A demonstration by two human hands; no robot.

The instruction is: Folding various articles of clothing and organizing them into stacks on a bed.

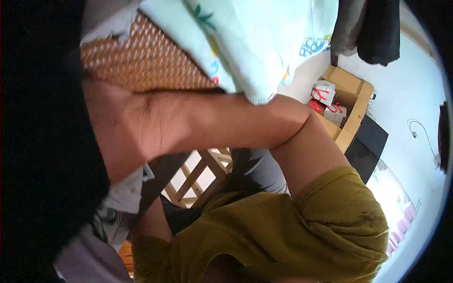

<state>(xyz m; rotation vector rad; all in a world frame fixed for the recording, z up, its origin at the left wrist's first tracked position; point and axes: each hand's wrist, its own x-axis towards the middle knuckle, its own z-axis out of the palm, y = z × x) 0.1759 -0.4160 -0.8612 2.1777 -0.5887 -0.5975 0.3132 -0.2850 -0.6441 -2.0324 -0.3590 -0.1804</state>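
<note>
My right arm bends at the elbow and stretches leftward across the picture. Only the wrist end and base of my right hand [113, 125] show; its fingers are lost beyond the dark rim, so its grip is hidden. Just above the forearm lies a brown woven mat [155, 59], with a pale mint printed cloth [255, 42] spread over part of it and hanging down to the elbow. Of my left arm a short stretch shows low on the left, beside a crumpled white-grey cloth [125, 193]. My left hand is out of sight.
A wooden slatted frame [203, 172] stands below my right forearm. To the right, a cardboard box [351, 85] holds white and red packages, near a black panel [368, 146]. Dark fabric [377, 33] hangs at upper right; a thin cable [422, 126] runs along the pale wall.
</note>
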